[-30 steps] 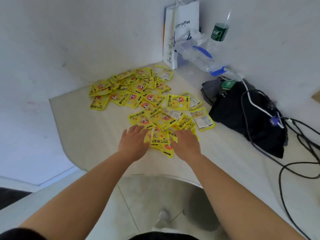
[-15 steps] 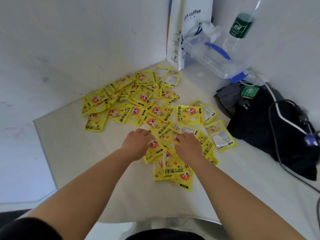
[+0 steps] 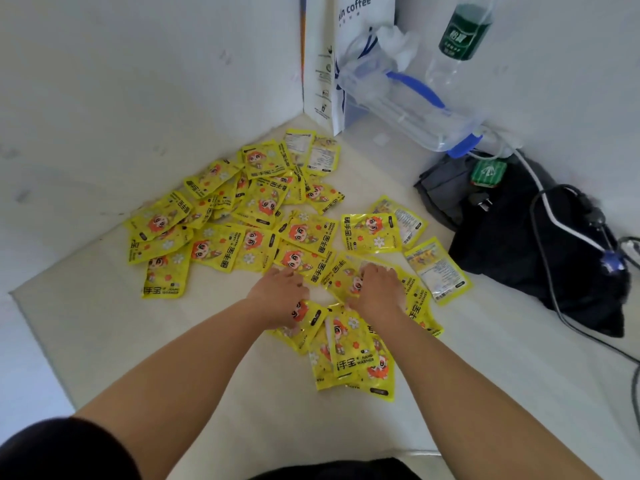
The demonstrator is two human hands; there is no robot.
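Several yellow hand-warmer packets (image 3: 249, 216) with an orange cartoon figure lie scattered over the cream table (image 3: 104, 327), reaching back toward the corner. A small overlapping heap of packets (image 3: 349, 358) sits nearest me. My left hand (image 3: 280, 296) lies palm down on the packets at the heap's far left edge, its thumb over one packet. My right hand (image 3: 375, 289) lies palm down just to the right, fingers spread over more packets. What is under the palms is hidden.
A white paper coffee bag (image 3: 363, 46) stands in the far corner. Beside it lie a clear plastic box with blue clips (image 3: 408, 109) and a bottle with a green label (image 3: 464, 36). A black bag (image 3: 540, 251) with cables (image 3: 554, 216) fills the right side. White walls border the table.
Both hands have reached farther into the scatter, and the view has come closer. The heap of packets that was at my fingertips now lies below my wrists.
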